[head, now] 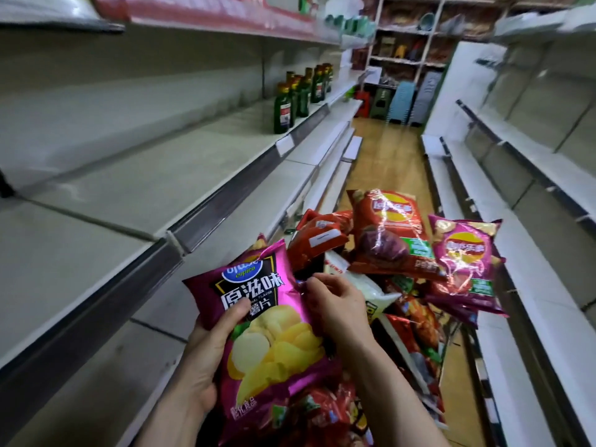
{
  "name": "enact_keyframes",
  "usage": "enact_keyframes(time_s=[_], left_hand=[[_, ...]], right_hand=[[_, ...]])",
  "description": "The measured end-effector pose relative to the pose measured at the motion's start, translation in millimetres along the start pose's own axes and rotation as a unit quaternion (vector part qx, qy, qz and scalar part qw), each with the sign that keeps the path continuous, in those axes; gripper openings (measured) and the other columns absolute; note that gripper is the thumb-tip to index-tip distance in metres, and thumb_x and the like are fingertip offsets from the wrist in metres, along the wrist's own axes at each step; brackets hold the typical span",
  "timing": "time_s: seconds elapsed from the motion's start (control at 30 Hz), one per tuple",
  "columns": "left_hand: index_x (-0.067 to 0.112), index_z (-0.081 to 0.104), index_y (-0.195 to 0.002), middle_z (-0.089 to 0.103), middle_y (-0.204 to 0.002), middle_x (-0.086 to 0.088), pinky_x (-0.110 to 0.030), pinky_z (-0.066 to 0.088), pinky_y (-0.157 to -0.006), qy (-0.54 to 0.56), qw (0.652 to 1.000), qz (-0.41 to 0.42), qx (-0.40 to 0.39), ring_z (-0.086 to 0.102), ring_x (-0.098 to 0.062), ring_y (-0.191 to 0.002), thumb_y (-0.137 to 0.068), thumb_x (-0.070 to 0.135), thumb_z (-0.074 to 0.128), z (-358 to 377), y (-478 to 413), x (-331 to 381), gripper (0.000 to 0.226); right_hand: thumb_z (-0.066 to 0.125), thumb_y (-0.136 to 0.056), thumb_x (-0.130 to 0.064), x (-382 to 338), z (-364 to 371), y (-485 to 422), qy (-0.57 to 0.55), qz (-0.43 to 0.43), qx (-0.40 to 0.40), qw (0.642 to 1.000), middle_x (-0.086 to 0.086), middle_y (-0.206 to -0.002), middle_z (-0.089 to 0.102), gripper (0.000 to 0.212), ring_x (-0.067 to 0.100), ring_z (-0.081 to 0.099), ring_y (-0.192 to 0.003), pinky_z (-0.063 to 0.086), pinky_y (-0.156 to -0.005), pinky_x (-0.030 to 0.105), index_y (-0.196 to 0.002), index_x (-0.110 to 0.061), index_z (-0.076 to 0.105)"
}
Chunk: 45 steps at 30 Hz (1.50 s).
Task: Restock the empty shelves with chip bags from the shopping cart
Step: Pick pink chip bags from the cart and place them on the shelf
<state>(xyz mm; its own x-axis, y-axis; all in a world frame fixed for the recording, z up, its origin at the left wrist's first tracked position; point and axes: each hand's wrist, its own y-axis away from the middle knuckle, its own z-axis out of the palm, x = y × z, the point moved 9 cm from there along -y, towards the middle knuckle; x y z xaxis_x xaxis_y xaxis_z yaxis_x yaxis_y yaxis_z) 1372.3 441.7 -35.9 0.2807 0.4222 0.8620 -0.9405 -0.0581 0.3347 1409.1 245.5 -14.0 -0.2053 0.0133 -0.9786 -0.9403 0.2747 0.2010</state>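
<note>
purple bag [267, 324], heaped bags [387, 233], green bottles [283, 108]

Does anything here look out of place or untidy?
The chip bags lie heaped at all angles, and a pink bag juts out on the heap's right. Nothing looks torn or spilled.

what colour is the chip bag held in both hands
Magenta-purple chip bag with a black panel and yellow chips pictured, clearest in the head view.

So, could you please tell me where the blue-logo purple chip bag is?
In the head view, the purple chip bag is low, left of centre, gripped by the left hand and pinched at its right edge by the right hand.
</note>
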Motion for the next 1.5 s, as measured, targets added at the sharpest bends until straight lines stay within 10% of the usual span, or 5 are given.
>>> enact_keyframes(time_s=[0.27, 0.47, 0.8, 1.2, 1.5], left_hand=[[0.011, 0.07, -0.097, 0.075, -0.076, -0.013, -0.027, 0.053, -0.042, -0.035, 0.996, -0.028, -0.073, 0.07, -0.023, -0.055, -0.081, 0.022, 0.068, 54.4, 4.7, -7.3, 0.019], [0.024, 0.068, -0.11, 0.074, -0.104, -0.011, -0.038, 0.059, -0.065, -0.062, 0.99, 0.019, -0.124, 0.072, -0.031, -0.09, -0.066, 0.032, 0.087, 75.7, 19.0, -3.7, 0.049], [0.022, 0.06, -0.122, 0.072, -0.109, -0.015, -0.041, 0.058, -0.069, -0.101, 0.966, -0.046, -0.235, 0.071, -0.035, -0.095, -0.025, 0.044, 0.097, 107.6, 47.9, -15.4, 0.107], [0.021, 0.064, -0.115, 0.075, -0.101, -0.004, -0.031, 0.059, -0.07, -0.17, 0.944, 0.002, -0.283, 0.073, -0.023, -0.09, -0.056, 0.03, 0.086, 195.0, 61.8, -26.0, 0.063], [0.022, 0.06, -0.117, 0.076, -0.096, -0.004, -0.025, 0.057, -0.056, -0.124, 0.969, 0.033, -0.21, 0.074, -0.021, -0.08, -0.068, 0.015, 0.078, 230.0, 48.8, -35.0, 0.053]], right_hand=[[0.073, -0.074, -0.059, 9.5, -9.7, 27.6, 0.097, 0.104, -0.213, 0.967, -0.003, -0.117, 0.068, 0.063, 0.014, 0.069, -0.1, 0.056, -0.091, 0.035, -0.127, -0.031, 0.054], [0.076, -0.077, -0.047, -9.8, -34.8, 29.9, 0.077, 0.022, -0.094, 0.992, -0.012, -0.098, 0.067, 0.052, 0.0, 0.066, -0.082, 0.053, -0.065, 0.012, -0.121, -0.027, 0.057], [0.074, -0.083, -0.034, -21.0, -65.3, 38.2, -0.09, 0.035, -0.092, 0.991, 0.008, -0.105, 0.074, 0.045, 0.026, 0.072, -0.095, 0.057, -0.089, 0.044, -0.12, -0.013, 0.059], [0.05, -0.099, -0.011, -61.7, -228.7, 4.3, -0.078, -0.011, 0.171, 0.982, 0.003, -0.066, 0.065, 0.023, 0.011, 0.062, -0.054, 0.047, -0.045, 0.022, -0.079, -0.01, 0.061], [0.07, -0.089, -0.025, -34.1, -300.9, -67.0, 0.087, 0.032, 0.167, 0.982, 0.003, -0.104, 0.055, 0.053, 0.02, 0.064, -0.09, 0.057, -0.081, 0.039, -0.133, -0.012, 0.043]])
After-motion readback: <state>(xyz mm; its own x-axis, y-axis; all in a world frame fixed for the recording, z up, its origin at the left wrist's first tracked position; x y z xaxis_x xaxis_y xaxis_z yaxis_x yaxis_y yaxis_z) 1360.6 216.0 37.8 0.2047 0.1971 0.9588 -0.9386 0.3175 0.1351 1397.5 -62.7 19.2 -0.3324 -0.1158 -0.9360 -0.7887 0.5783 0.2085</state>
